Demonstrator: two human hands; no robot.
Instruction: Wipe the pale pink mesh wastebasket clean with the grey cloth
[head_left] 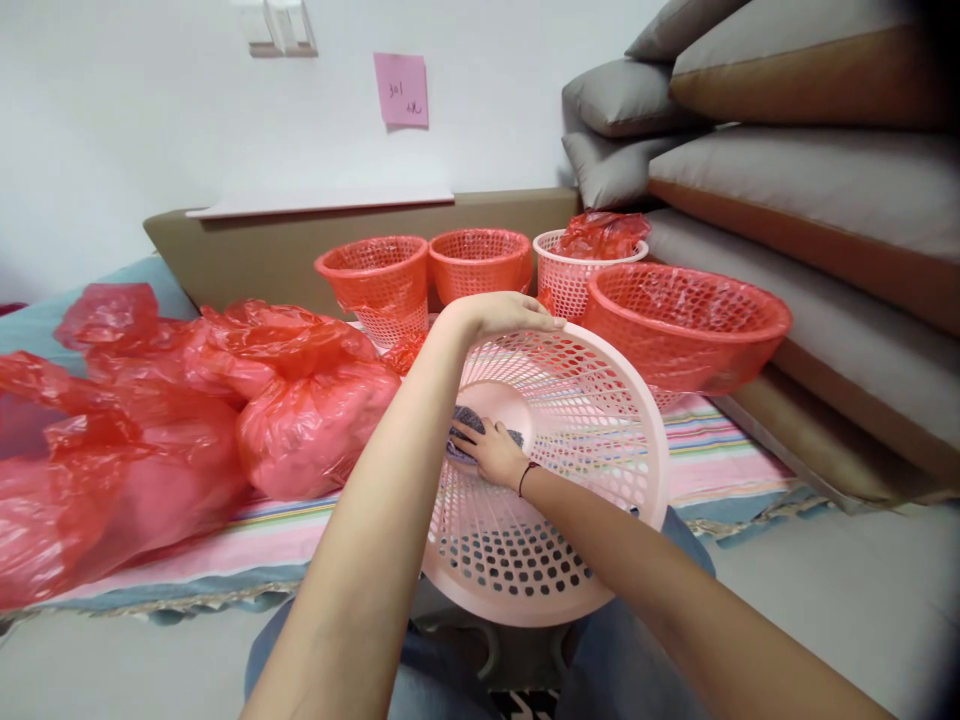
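Observation:
A light pink plastic basket (pixel 657 440) with a perforated wall is tilted over my knees, its mouth turned toward me. My left hand (pixel 514 314) lies bent over the top of its rim, fingers gripping the edge; the fingertips are partly hidden. Inside, my right hand (pixel 498 452) presses a dark grey speckled cloth (pixel 468 420) against the basket's bottom, with the fingers over the cloth. A thin dark band circles the right wrist. My left forearm hides part of the basket's left side.
Two baskets lined with red bags (pixel 382 262) (pixel 480 255), a white basket with red plastic (pixel 592 262) and a wide red-covered basket (pixel 690 330) stand behind. Full red bags (pixel 307 410) lie left on a striped cloth (pixel 720 445). Grey-brown cushions (pixel 795 180) are stacked right.

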